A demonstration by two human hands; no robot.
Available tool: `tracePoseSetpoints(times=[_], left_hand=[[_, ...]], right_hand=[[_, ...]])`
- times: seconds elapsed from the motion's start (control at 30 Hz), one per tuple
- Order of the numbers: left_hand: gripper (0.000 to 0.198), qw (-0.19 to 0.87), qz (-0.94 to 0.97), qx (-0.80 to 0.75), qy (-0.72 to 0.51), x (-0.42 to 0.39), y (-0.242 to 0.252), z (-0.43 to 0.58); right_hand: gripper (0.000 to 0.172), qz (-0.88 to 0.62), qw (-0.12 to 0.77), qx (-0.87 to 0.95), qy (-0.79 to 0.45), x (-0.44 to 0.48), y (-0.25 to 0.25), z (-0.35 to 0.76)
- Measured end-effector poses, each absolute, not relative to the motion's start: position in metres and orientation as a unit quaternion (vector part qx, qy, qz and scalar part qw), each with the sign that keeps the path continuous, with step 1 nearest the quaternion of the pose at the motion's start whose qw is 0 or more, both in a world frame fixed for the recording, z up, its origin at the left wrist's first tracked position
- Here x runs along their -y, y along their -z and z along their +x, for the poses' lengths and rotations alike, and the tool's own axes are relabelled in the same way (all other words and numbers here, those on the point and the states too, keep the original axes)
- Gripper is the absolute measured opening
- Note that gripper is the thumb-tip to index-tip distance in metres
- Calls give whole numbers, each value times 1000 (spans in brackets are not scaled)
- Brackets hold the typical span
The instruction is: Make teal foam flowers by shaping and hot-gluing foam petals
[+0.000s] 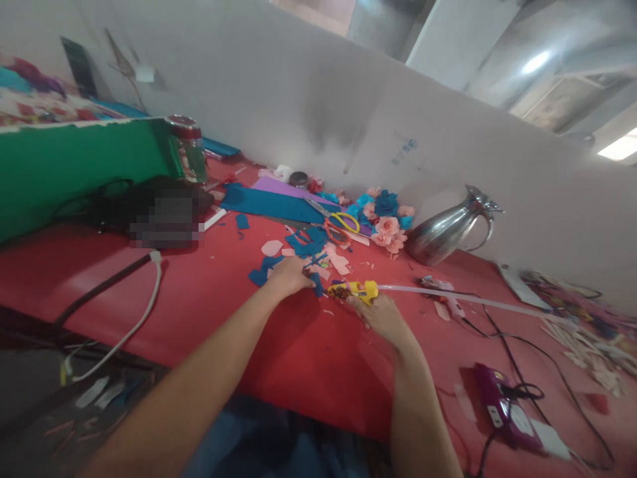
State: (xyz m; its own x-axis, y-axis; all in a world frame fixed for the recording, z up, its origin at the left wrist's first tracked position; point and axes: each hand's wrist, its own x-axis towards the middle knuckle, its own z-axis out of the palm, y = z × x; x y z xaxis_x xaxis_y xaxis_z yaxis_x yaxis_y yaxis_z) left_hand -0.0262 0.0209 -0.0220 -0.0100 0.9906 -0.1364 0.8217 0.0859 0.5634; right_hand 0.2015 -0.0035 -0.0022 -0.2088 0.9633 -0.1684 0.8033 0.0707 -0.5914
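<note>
Right hand point(381, 317): fingers closed on yellow glue gun point(354, 289), gun low over red table point(199, 299), centre. Left hand point(290, 275): resting among blue foam scraps point(259, 276), just beside gun; grip cannot tell. Scissors point(336, 226), paper flowers point(391, 229), steel jug point(442, 232) behind.

Right hand point(384, 318) on yellow glue gun point(354, 289)

jug point(440, 234): shiny metal | table point(308, 358): matt red cloth | scraps point(303, 245): blue felt
</note>
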Motion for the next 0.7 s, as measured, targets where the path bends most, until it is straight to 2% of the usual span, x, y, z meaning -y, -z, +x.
tracePoseSetpoints(times=[0.37,0.7], left_hand=[[13,259,653,-693,-160,-19,19,-25],[14,268,646,-694,-171,-18,17,-25]], right_hand=[[45,-612,139,723,-287,4,2,202],[42,-594,133,735,-299,8,-2,197]])
